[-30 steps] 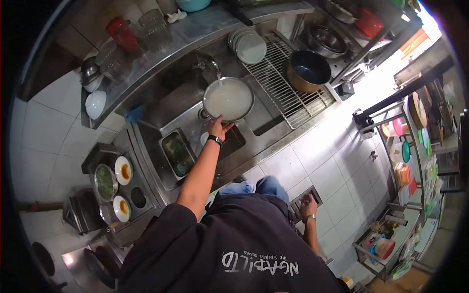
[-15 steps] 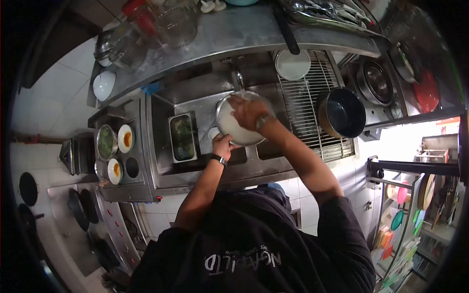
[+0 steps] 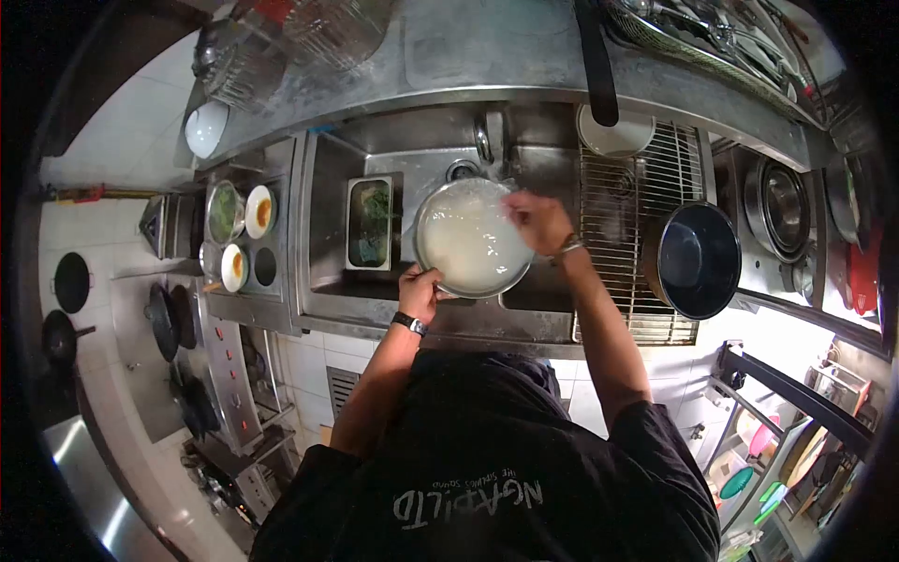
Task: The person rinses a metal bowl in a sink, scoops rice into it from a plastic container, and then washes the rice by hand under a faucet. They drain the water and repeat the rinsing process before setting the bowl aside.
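Note:
A round metal bowl filled with cloudy white water is held over the sink, right below the faucet. My left hand grips its near left rim, thumb on top and the other fingers partly hidden underneath. At the bowl's far right edge is my right hand, its fingers smeared by motion and overlapping the rim. Whatever lies under the cloudy water is hidden. To the left of the bowl, a rectangular metal container with green leafy contents sits in the sink.
Right of the sink, a wire rack carries a dark-lined pot and a white round container. A steel shelf runs above the sink, with a black handle jutting over its edge. Small white bowls stand on the left counter.
My right hand has moved from over the bowl's middle to its right edge, uncovering the cloudy water. My left hand stays on the rim. The head view has shifted slightly.

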The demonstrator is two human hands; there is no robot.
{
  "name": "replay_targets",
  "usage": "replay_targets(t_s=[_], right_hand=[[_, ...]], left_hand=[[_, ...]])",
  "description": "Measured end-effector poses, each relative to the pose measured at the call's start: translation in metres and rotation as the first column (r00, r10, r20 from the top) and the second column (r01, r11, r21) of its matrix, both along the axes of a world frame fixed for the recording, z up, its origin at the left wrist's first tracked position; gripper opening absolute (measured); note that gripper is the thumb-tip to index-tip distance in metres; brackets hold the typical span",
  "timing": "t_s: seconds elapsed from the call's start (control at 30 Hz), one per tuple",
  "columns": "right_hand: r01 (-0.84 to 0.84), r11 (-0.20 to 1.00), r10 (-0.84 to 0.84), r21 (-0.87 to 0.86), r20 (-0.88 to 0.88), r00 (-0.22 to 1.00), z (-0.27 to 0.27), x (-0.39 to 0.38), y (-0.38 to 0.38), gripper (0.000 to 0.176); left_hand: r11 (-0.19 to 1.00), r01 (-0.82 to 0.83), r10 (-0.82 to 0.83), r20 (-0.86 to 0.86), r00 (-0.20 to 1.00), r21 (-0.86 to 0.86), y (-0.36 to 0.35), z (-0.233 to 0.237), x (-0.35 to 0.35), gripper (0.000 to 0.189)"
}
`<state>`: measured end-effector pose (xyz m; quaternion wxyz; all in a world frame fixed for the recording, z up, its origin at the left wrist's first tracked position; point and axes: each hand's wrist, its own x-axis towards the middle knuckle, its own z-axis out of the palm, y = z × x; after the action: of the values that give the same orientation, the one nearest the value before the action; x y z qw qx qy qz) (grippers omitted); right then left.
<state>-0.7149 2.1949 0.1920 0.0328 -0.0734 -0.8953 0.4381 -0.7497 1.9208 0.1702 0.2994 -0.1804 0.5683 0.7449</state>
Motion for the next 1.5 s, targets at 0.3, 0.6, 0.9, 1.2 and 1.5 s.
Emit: replay_targets(t_s=[0.3,0.6,0.9,1.2,1.5], right_hand=[[0.345,0.936,-0.342,-0.063,-0.379,0.860,0.037,-0.052,0.009,0.063],[0.172,0.977,-0.154,-0.128,0.134,0.979,-0.247,-0.037,0.043,0.035],[0.442,-0.241,-0.248,-0.864,0.495,0.833,-0.271,-0.019,-0.002,0.026],[0.487,-0.311,-0.258,-0.816,0.566,0.783,-0.155,-0.009,0.003,0.031],[0.368,-0.416,-0.423,-0.831,0.535,0.731,-0.159,-0.009,-0.005,0.021]], left_hand=[[0.999,0.008,-0.010,-0.044,0.999,-0.052,0.001,0.002,0.000,0.012],[0.995,0.032,-0.036,-0.042,0.998,-0.096,0.013,0.023,0.001,0.009],[0.989,0.068,-0.073,-0.040,0.996,-0.129,0.019,0.029,0.001,0.020],[0.989,0.054,-0.065,-0.077,0.995,-0.140,0.027,0.038,0.002,0.013],[0.975,0.105,-0.127,-0.102,0.987,-0.195,0.038,0.055,0.002,0.019]])
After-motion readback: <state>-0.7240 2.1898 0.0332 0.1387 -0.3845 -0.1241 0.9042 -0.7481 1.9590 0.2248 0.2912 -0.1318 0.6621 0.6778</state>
